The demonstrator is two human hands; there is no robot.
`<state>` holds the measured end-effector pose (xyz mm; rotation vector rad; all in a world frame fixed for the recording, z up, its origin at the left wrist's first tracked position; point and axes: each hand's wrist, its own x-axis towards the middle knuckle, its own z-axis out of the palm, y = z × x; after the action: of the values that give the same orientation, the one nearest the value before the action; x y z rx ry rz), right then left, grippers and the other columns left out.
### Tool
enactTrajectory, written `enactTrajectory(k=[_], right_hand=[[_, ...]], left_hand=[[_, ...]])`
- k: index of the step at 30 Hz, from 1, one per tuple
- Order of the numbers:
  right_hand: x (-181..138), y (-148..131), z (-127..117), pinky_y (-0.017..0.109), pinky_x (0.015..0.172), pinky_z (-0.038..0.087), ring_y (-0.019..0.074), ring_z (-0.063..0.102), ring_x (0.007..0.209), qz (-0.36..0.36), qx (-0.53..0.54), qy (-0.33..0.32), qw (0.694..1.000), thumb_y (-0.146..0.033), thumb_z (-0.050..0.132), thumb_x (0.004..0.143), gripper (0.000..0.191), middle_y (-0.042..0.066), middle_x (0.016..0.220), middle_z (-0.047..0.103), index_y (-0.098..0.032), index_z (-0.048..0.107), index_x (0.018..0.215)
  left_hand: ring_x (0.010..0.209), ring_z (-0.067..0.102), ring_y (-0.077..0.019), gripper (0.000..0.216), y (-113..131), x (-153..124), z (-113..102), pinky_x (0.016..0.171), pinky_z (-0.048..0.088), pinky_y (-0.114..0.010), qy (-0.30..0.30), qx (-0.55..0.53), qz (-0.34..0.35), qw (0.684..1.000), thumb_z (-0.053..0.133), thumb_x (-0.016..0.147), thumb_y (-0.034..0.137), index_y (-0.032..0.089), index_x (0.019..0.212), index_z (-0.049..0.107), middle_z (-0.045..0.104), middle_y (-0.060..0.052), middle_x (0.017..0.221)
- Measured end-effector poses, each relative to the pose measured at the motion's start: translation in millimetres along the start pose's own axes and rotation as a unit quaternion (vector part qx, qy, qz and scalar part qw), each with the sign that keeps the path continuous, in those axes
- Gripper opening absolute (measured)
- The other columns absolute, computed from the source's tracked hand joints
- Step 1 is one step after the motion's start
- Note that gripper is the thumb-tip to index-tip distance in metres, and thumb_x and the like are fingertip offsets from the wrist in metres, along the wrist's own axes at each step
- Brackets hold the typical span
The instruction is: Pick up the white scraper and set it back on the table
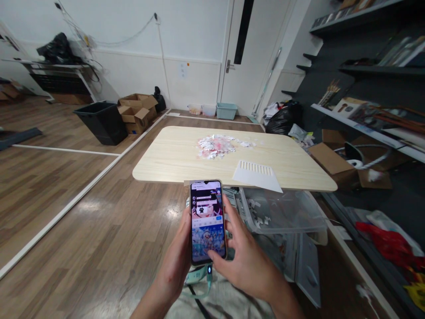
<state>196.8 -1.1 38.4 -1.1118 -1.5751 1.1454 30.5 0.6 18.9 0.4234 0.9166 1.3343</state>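
Note:
A smartphone (207, 221) with a lit screen stands upright between my two hands, above my lap. My left hand (174, 248) holds its left edge. My right hand (239, 248) wraps the right edge, its thumb over the lower screen. A green charging cable (209, 277) is plugged into the phone's bottom. Beyond it, on the pale wooden table (162, 153), lies a heap of torn white and pinkish paper scraps (216, 146). A white sheet with a row of cut strips (257, 174) lies at the table's near edge.
Below the table's right side is a clear plastic bin (285, 217) with paper bits inside. A black bin (101, 122) and cardboard boxes (137, 110) stand at left. Shelves (365, 128), an open carton (332, 155) and a black bag (284, 117) line the right.

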Motion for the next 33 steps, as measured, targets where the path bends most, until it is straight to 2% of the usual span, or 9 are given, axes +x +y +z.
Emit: enactTrajectory(k=[6,10,13,18,22,26,29,33], right_hand=[[-0.5,1.7,-1.3,0.051,0.116,0.065,0.0333,0.061,0.155,0.015,0.011,-0.014,1.000,-0.018,0.079,0.090,0.104,0.016,0.173,0.056,-0.034,0.033,0.182],[-2.0,-2.7,-2.6,0.050,0.114,0.066,0.0343,0.063,0.153,0.019,0.017,-0.015,1.000,-0.017,0.084,0.085,0.110,0.016,0.173,0.056,-0.036,0.034,0.181],[-1.3,-9.2,-1.7,0.051,0.112,0.067,0.0342,0.069,0.145,0.032,0.023,-0.009,0.999,-0.019,0.084,0.085,0.107,0.017,0.170,0.058,-0.035,0.036,0.180],[3.3,-16.7,9.5,0.049,0.111,0.066,0.0285,0.078,0.127,0.075,0.031,0.022,0.997,-0.027,0.078,0.092,0.094,0.018,0.161,0.064,-0.028,0.037,0.176],[5.4,-13.5,21.8,0.050,0.120,0.061,0.0306,0.073,0.137,0.057,-0.004,0.070,0.996,-0.029,0.079,0.091,0.091,0.018,0.165,0.061,-0.027,0.039,0.173],[5.5,-8.4,29.0,0.054,0.125,0.056,0.0352,0.066,0.149,0.048,-0.030,0.104,0.993,-0.032,0.081,0.090,0.091,0.018,0.163,0.062,-0.026,0.041,0.171],[6.5,-7.9,30.9,0.056,0.126,0.055,0.0368,0.065,0.149,0.047,-0.038,0.116,0.991,-0.034,0.083,0.089,0.092,0.019,0.161,0.064,-0.025,0.042,0.170],[8.0,-9.6,30.1,0.053,0.125,0.056,0.0343,0.069,0.143,0.033,-0.025,0.106,0.993,-0.036,0.076,0.096,0.080,0.019,0.159,0.065,-0.024,0.043,0.169]], left_hand=[[0.154,0.061,-0.0399,0.083,-3.9,2.9,-1.8,0.130,0.048,-0.055,-0.008,-0.012,-0.024,1.000,0.088,0.087,0.073,0.026,0.153,0.072,0.075,-0.011,0.156],[0.153,0.063,-0.0398,0.081,-1.9,-0.1,0.0,0.129,0.049,-0.055,-0.006,-0.009,-0.031,0.999,0.086,0.089,0.072,0.027,0.153,0.071,0.077,-0.012,0.153],[0.151,0.064,-0.0396,0.078,-1.4,-1.1,0.3,0.128,0.050,-0.055,-0.005,-0.009,-0.032,0.999,0.084,0.091,0.072,0.027,0.152,0.072,0.077,-0.011,0.152],[0.153,0.062,-0.0381,0.076,-5.6,2.6,-0.7,0.132,0.046,-0.052,-0.004,-0.001,0.002,1.000,0.086,0.090,0.071,0.026,0.150,0.074,0.075,-0.011,0.154],[0.155,0.060,-0.0379,0.073,-8.0,3.7,-0.4,0.135,0.041,-0.053,0.010,0.010,0.010,1.000,0.082,0.093,0.072,0.025,0.148,0.075,0.076,-0.011,0.154],[0.164,0.050,-0.0367,0.069,-8.0,2.8,-1.8,0.139,0.034,-0.052,0.011,0.022,0.024,0.999,0.082,0.094,0.071,0.028,0.148,0.077,0.071,-0.009,0.161],[0.169,0.043,-0.0338,0.064,-7.4,1.7,-2.6,0.141,0.031,-0.047,0.013,0.026,0.044,0.999,0.083,0.094,0.067,0.029,0.146,0.078,0.068,-0.006,0.166],[0.163,0.050,-0.0362,0.068,-6.6,1.7,-1.2,0.139,0.035,-0.051,0.000,0.016,0.030,0.999,0.080,0.096,0.070,0.027,0.149,0.076,0.071,-0.009,0.161]])
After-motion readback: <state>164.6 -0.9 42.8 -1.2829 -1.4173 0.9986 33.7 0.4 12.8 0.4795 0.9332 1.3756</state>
